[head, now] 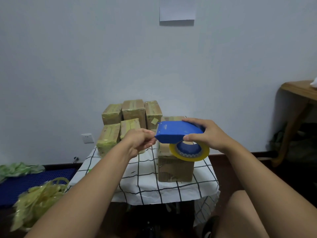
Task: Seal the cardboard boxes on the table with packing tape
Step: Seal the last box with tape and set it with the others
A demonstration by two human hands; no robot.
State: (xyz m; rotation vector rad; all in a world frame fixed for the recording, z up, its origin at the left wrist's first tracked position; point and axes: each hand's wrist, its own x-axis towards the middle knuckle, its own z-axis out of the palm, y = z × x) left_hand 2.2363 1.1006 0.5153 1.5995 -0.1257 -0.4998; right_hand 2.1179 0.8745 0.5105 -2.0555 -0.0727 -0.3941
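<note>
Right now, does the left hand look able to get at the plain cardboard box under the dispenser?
Probably yes. The left hand is at the nose of the blue tape dispenser, just left of the plain box. The box's left and front faces show unobstructed; only its top sits behind the dispenser and the right hand.

The tape dispenser [178, 133] is smooth blue plastic; its tape roll [189, 152] is glossy yellow film. The near box [175, 169] is matt, torn cardboard. The far boxes [133, 110] look glossy with tape. The tablecloth [145, 182] is matt checked cloth.
</note>
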